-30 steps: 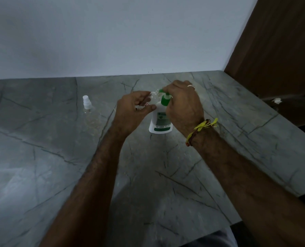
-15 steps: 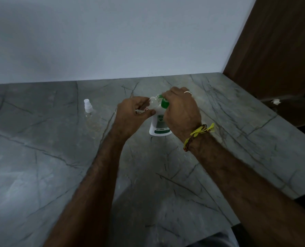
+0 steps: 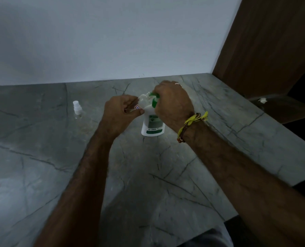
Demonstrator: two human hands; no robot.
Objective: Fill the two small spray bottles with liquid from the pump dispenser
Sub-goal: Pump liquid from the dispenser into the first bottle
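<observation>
Left hand [image 3: 120,111] holds bottle 1 [image 3: 143,101] at pump [image 3: 153,120] spout; right hand [image 3: 171,104] grips pump head. Bottle 2 [image 3: 77,108], 9 o'clock, capped, fill unclear.

The right hand [image 3: 173,104] covers the top of the pump dispenser [image 3: 153,124], so only a bit of its green neck and nozzle shows. The left hand [image 3: 120,113] wraps most of the small clear spray bottle [image 3: 143,100]; whether any liquid is in it cannot be told. The dispenser's label print is too small to read. The far-left spray bottle [image 3: 77,108] has a clear body that barely shows against the bench [image 3: 41,157]. A small white thing [image 3: 262,100] at the far right is too blurred to name. Both forearms are cut off by the near edge.
</observation>
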